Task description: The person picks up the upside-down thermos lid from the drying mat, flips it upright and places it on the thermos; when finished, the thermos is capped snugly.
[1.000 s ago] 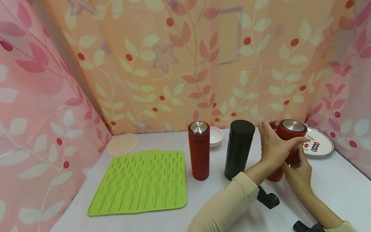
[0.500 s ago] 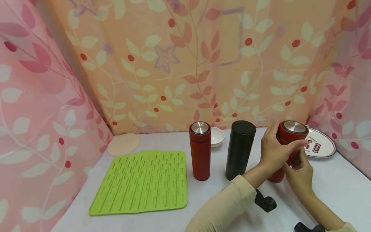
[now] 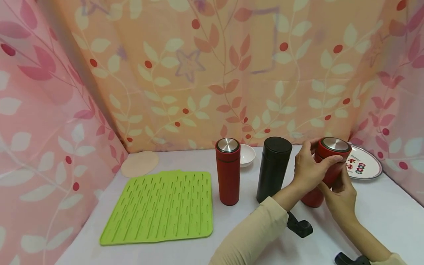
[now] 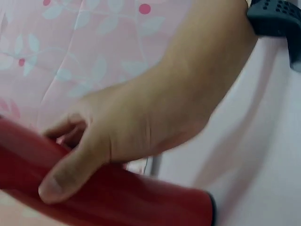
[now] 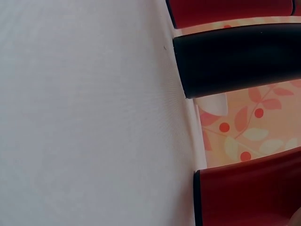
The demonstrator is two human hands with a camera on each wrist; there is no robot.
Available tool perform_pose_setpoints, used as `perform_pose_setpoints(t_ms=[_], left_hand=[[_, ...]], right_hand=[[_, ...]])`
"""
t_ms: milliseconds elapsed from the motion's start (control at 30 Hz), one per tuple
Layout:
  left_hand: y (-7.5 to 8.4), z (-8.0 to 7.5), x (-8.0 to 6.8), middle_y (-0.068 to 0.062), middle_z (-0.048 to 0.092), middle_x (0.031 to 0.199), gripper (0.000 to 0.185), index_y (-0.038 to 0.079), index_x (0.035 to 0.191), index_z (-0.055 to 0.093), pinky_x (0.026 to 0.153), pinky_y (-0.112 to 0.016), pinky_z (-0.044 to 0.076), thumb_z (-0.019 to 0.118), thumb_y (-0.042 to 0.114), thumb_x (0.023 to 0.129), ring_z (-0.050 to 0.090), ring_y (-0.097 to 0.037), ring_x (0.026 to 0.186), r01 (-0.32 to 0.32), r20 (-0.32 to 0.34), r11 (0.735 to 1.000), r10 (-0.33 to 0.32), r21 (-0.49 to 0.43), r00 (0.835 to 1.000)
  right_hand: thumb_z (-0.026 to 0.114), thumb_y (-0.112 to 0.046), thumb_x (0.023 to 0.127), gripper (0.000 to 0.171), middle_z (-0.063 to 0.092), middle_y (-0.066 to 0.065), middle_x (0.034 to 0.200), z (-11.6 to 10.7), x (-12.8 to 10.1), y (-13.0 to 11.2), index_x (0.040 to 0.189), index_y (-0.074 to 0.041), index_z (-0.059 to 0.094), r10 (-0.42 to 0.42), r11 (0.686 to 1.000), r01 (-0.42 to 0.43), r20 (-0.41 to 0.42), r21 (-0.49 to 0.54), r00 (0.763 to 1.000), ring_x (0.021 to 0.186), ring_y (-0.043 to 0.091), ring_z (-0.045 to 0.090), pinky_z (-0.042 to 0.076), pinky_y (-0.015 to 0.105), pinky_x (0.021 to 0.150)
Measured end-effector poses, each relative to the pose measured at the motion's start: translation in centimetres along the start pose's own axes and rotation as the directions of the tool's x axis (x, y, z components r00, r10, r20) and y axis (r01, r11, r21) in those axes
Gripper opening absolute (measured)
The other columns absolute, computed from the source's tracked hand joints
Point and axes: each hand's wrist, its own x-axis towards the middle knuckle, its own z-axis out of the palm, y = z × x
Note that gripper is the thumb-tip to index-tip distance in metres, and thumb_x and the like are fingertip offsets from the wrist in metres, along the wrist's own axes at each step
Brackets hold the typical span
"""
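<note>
A red thermos flask (image 3: pixel 331 176) with a steel-topped lid stands slightly tilted at the right of the table. Around its upper part my left hand (image 3: pixel 308 169) grips, thumb across the front and fingers behind. My right hand (image 3: pixel 341 200) holds it lower down from the right. The left wrist view shows my right hand (image 4: pixel 136 122) with its thumb over the red flask (image 4: pixel 155 200). In the right wrist view the held flask's base (image 5: pixel 249 190) is at the lower right. A black flask (image 3: pixel 273 169) is left of my hands, then a second red flask (image 3: pixel 228 176).
A ribbed green mat (image 3: pixel 159 208) lies on the left, with a round beige disc (image 3: pixel 140 163) behind it. Behind the flasks are a white bowl (image 3: pixel 247 155) and a printed plate (image 3: pixel 369 167). Curtains (image 3: pixel 195 92) enclose the white table.
My left hand and its thumb have shifted slightly left on the held flask, whose base has also moved a little left. The other flasks and the mat stay in place.
</note>
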Motion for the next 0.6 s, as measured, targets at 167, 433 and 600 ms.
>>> perform_pose_setpoints(t_ms=[167,433,600], left_hand=[[-0.5,-0.3,-0.1,-0.002,0.053,0.124,0.059,0.01,0.134,0.043,0.094,-0.009,0.04,0.068,0.022,0.083,0.051,-0.002,0.114,-0.03,0.041,0.999,0.03,0.011,0.999],[0.1,0.9,-0.4,0.008,0.044,0.118,0.068,0.02,0.122,0.041,0.083,-0.01,0.045,0.081,0.031,0.068,0.043,0.003,0.107,0.048,-0.121,0.999,-0.048,0.0,0.992],[0.2,0.7,-0.2,0.006,0.047,0.118,0.063,0.017,0.122,0.04,0.084,-0.008,0.044,0.078,0.027,0.072,0.045,0.004,0.106,0.037,-0.063,0.999,-0.037,-0.003,0.997]], right_hand=[[0.062,0.02,0.073,0.09,0.037,0.006,0.145,0.1,0.0,0.0,0.145,-0.021,0.027,0.023,0.997,-0.025,0.023,0.078,0.999,0.122,0.004,0.045,0.039,0.003,0.089],[0.066,0.003,0.079,0.089,0.044,-0.004,0.137,-0.2,-0.2,0.1,0.145,-0.033,0.019,0.08,0.978,-0.078,0.003,-0.192,0.997,0.106,-0.005,0.047,0.038,-0.001,0.085],[0.066,0.003,0.079,0.087,0.046,-0.006,0.134,-0.3,-0.2,0.0,0.145,-0.033,0.021,0.075,0.979,-0.073,0.002,-0.19,0.997,0.102,-0.005,0.047,0.038,-0.002,0.085]])
